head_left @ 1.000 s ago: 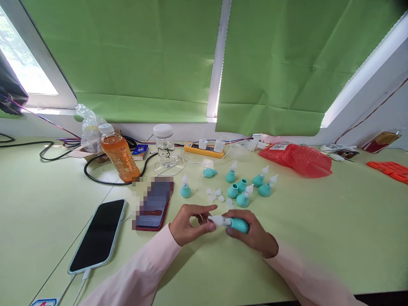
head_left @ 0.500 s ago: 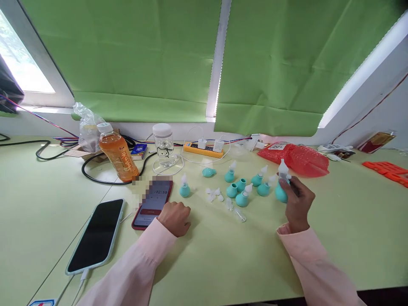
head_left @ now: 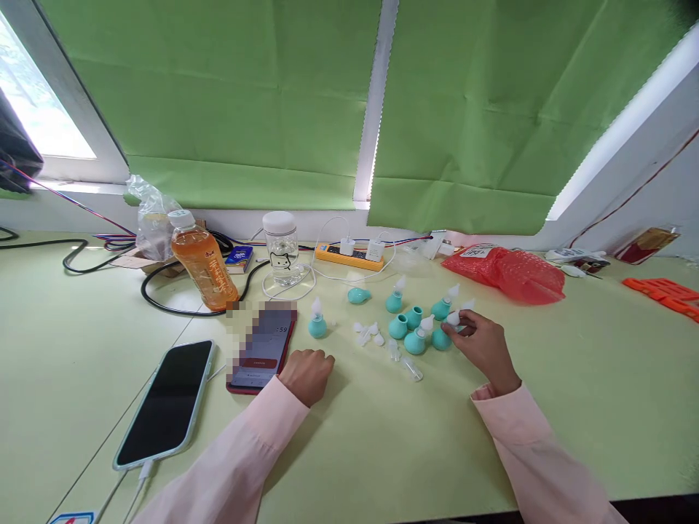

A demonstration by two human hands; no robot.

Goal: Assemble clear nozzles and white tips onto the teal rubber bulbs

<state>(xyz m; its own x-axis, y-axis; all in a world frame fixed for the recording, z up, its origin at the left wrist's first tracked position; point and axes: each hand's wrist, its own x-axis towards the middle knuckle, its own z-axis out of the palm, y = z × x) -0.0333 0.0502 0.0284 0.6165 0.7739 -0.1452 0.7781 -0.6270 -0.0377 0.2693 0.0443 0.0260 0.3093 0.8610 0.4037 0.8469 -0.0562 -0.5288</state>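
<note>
Several small teal rubber bulbs (head_left: 416, 340) with white pointed tips stand in a cluster at the middle of the pale green table (head_left: 601, 378). My right hand (head_left: 483, 343) pinches the white tip of the teal bulb (head_left: 441, 338) at the cluster's right edge, which stands on the table. A few loose white tips (head_left: 367, 333) lie left of the cluster, and a small clear cap (head_left: 412, 369) lies in front of it. My left hand (head_left: 306, 372) rests on the table as a loose fist, just right of the red phone (head_left: 262, 348), with nothing seen in it.
A second phone (head_left: 167, 404) with a dark screen lies at the front left on a charging cable. At the back stand an orange drink bottle (head_left: 204, 266), a glass jar (head_left: 281, 247) and a yellow power strip (head_left: 349, 256). A red plastic bag (head_left: 505, 273) lies at the back right.
Both hands held one teal bulb and its tip near the front. The right hand then carried it up and right, and now has it standing beside the cluster. The left hand withdrew beside the red phone.
</note>
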